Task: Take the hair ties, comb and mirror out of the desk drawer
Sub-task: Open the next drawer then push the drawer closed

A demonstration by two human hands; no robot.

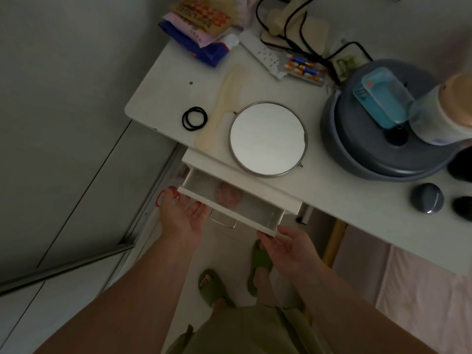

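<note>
**Both hands at the drawer front, all three items already on the desk**

Bare forearms are reaching up from the bottom of the view toward the small white desk drawer (231, 203), which is standing pulled partly out from under the white desk top (163, 80). The left hand (182, 215) is lying palm-up with its fingers spread apart against the left end of the drawer's front panel, holding nothing; a red cord is looping around it near the wrist side. The right hand (287, 247) is likewise open, fingers loosely apart, cupping under the right corner of the front panel. The metal bail handle (222, 221) is sitting between the two hands, nearer the left one, and neither hand is gripping it.

The task's things are all lying beyond the drawer, up on the desk: the black elastic hair ties (194, 118) stacked in a ring near the left edge, the pale cream plastic comb (223, 108) just beside them with its long axis running away from the person, and the round metal-rimmed mirror (267, 137) lying flat, overhanging the desk's front edge just above the drawer. Something pinkish and blurred is remaining inside the drawer; I cannot tell what it is.

Judging from this, the removal is looking complete, and the drawer's long front panel is lying square across both palms, so an even push from both hands would be sliding it closed.
</note>
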